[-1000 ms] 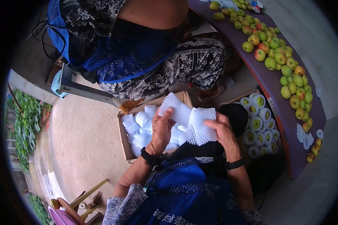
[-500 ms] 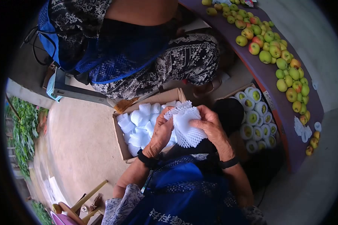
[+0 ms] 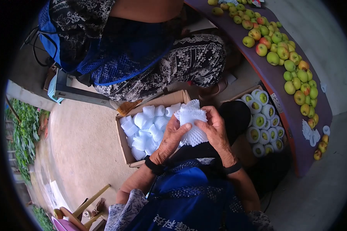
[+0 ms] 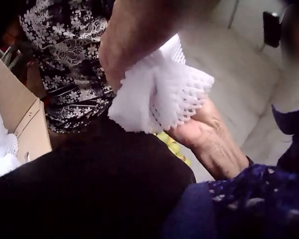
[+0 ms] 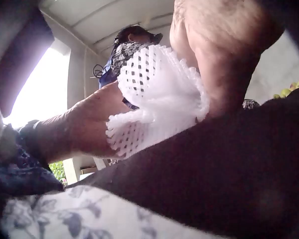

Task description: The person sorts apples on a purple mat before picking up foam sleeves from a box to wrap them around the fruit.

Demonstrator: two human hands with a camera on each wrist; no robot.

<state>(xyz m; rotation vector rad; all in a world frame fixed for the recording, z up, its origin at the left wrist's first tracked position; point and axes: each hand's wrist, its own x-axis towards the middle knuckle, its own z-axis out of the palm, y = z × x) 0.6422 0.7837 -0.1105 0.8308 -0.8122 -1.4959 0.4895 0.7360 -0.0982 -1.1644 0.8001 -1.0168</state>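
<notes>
White foam netting (image 3: 192, 122) is held between both hands in front of the body, its mesh edges flaring above and below the fingers. The left hand (image 3: 171, 138) grips its left side, thumb across the front. From the other side the right hand (image 3: 216, 131) pinches it, thumb on the front face. In the left wrist view the bunched netting (image 4: 157, 94) spreads between the hands; in the right wrist view the netting (image 5: 157, 94) shows an open, frilled end. Whether anything is inside the netting cannot be seen.
A cardboard box (image 3: 122, 143) of white foam nets stands left of the hands. At right, another box holds apples in foam nets (image 3: 259, 121). Loose apples (image 3: 273, 58) lie on a purple-covered table (image 3: 250, 57). A seated person (image 3: 142, 57) is opposite; a wooden-legged stool (image 3: 90, 200) is lower left.
The two hands have come closer together, and the netting pieces that were spread apart are now bunched into one. The left thumb has moved onto the front. The view has shifted slightly.
</notes>
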